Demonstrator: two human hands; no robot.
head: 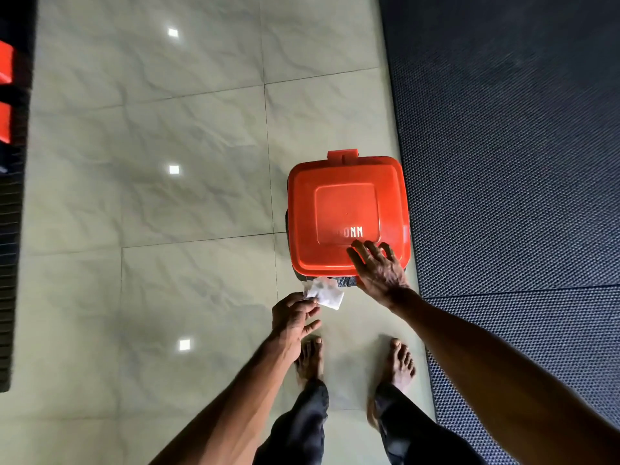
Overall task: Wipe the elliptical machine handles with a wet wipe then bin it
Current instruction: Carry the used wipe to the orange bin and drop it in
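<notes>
left hand (294, 315) pinches wipe (324, 293) at bin's near edge | right hand (378, 267) flat, fingers spread on closed lid (347, 214) | bin (345, 280) on floor (167, 229)

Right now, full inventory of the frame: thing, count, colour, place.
bin lid: one, red-orange, shut on the bin, centre right, at the mat's edge
bin liner: one, dark, a bit peeks out under the lid's near edge
wet wipe: one, white, crumpled, just below the lid's near edge
floor tiles: several, pale grey-green, glossy, with light reflections, left and centre
rubber mat: dark, textured, right side
black and red object: one, far left edge, too cropped to identify
left hand: pinches the wipe
right hand: rests on the lid's near corner
feet: two, bare, on the tiles, dark trousers above
</notes>
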